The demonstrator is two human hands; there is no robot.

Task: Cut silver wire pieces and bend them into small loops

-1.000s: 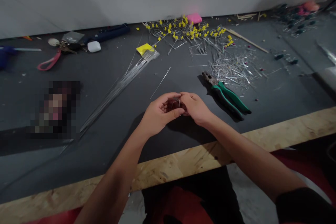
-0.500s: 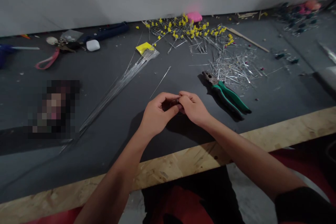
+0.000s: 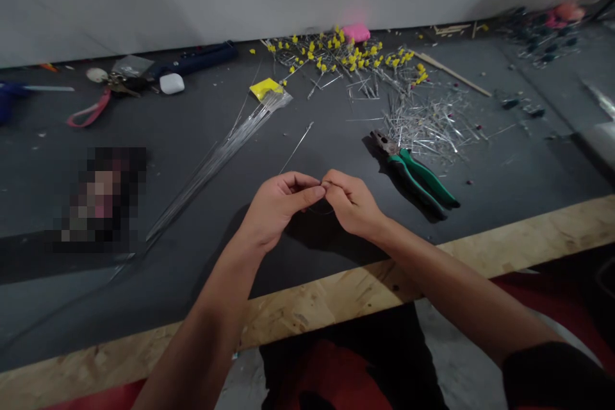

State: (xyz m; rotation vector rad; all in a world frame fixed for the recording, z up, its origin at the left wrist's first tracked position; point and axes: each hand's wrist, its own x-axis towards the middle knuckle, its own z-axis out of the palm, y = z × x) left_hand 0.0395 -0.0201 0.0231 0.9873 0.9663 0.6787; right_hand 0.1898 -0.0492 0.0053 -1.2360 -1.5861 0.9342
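My left hand (image 3: 276, 206) and my right hand (image 3: 354, 206) meet fingertip to fingertip above the dark tabletop. Both are closed in a pinch on a thin wire (image 3: 321, 212), whose curved length shows just below the fingers. Most of it is hidden by the fingers. A single straight wire with a twisted end (image 3: 300, 142) lies just beyond my left hand. To the right of my right hand rest green-and-black pliers (image 3: 417, 176), their jaws pointing away from me.
A long bundle of wires (image 3: 211, 170) lies at left, its far end by a yellow packet (image 3: 266, 88). Yellow-tipped wire pieces (image 3: 355, 57) and a pile of cut wires (image 3: 427, 122) spread behind. Keys (image 3: 122, 83), a white case (image 3: 172, 83) and a wooden stick (image 3: 451, 73) lie farther back.
My left hand has shifted slightly left and its thumb has straightened. My right fingers have curled in more tightly. The wire's curve below the fingers now shows more clearly.
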